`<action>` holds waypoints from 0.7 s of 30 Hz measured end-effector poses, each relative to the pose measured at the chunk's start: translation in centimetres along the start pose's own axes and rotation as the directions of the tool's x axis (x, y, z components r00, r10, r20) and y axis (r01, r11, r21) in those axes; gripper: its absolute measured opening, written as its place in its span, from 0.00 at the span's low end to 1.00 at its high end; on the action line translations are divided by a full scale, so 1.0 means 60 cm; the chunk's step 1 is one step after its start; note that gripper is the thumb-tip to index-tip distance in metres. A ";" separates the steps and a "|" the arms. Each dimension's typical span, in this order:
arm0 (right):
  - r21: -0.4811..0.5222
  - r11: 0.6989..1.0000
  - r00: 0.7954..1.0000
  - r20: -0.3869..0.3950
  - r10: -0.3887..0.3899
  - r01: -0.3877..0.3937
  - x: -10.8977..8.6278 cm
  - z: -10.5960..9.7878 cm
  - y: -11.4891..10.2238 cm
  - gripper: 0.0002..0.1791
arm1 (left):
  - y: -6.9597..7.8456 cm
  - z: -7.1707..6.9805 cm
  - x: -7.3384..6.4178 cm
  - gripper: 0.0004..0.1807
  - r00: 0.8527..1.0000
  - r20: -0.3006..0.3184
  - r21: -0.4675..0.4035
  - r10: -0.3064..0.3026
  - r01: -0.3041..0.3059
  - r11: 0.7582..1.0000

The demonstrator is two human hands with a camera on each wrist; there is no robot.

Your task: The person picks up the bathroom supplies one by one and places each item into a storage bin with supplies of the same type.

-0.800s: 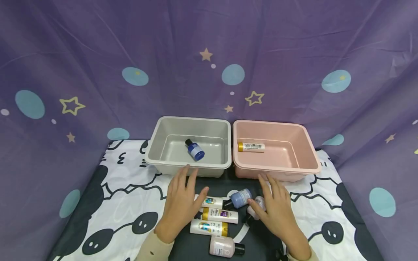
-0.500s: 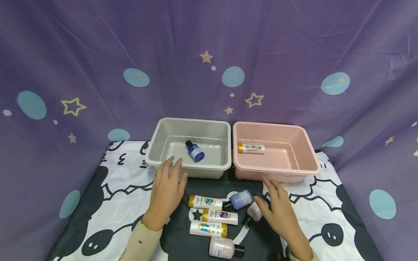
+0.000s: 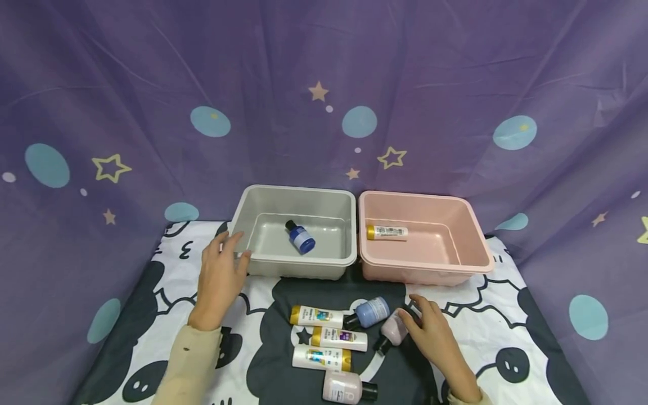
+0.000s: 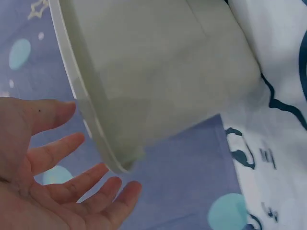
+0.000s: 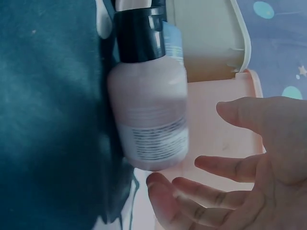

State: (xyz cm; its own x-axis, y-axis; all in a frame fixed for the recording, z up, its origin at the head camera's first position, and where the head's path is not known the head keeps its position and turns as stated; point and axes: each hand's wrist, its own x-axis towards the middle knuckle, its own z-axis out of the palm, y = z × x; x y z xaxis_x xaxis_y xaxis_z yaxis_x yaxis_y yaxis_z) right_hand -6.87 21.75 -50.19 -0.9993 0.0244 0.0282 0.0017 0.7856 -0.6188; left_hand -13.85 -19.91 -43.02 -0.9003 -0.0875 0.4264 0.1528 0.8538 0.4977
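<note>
In the head view my left hand (image 3: pixel 220 281) is at the left front corner of the grey bin (image 3: pixel 298 269), fingers spread and relaxed. The left wrist view has those fingers beside the bin's rim (image 4: pixel 86 105), holding nothing; whether they touch it I cannot tell. My right hand (image 3: pixel 435 340) hovers loosely by a pale pink bottle (image 3: pixel 394 329) with a black cap. In the right wrist view this bottle (image 5: pixel 148 105) lies past the spread fingers, not gripped. A dark blue bottle (image 3: pixel 302 239) lies in the grey bin. The pink bin (image 3: pixel 425 274) holds a yellow-capped white tube (image 3: pixel 391 233).
A light blue bottle (image 3: pixel 373 311) lies left of the right hand. Several yellow-capped tubes lie in a column, among them a middle tube (image 3: pixel 341 339). Nearest me is another pale pink bottle (image 3: pixel 342 387). A purple curtain (image 3: pixel 304 50) hangs behind the bins.
My left hand has swung left from over the tubes to the grey bin's left corner. The right hand has drawn slightly back from the pink bin toward the pale pink bottle.
</note>
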 end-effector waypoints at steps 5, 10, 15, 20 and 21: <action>0.001 1.000 1.000 -0.007 -0.002 0.002 0.004 0.013 0.012 0.28 | -0.029 -0.005 0.013 0.29 0.990 0.083 -0.097 -0.116 0.124 0.987; -0.005 1.000 1.000 -0.012 -0.013 0.013 0.005 0.024 0.021 0.25 | -0.052 -0.010 0.023 0.36 0.960 0.181 -0.195 -0.213 0.247 0.949; 0.025 1.000 1.000 -0.001 -0.006 0.006 0.006 0.031 0.025 0.25 | -0.063 -0.011 0.023 0.41 0.925 0.246 -0.261 -0.289 0.351 0.899; 0.149 0.985 0.996 0.043 0.079 -0.084 0.008 0.039 0.023 0.27 | -0.070 -0.006 0.021 0.43 0.910 0.267 -0.305 -0.317 0.392 0.868; 0.166 0.981 0.995 0.049 0.090 -0.097 0.008 0.041 0.023 0.27 | -0.071 -0.006 0.020 0.43 0.909 0.269 -0.309 -0.317 0.393 0.866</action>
State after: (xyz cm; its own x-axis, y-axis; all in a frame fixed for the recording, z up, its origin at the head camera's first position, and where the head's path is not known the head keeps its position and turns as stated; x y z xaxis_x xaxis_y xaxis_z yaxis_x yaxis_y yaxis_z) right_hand -7.42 21.33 -52.92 -0.9957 0.0648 -0.0662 0.0926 0.6662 -0.7400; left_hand -15.47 -23.85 -44.37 -0.9769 -0.2122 0.0267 -0.0959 0.5464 0.8320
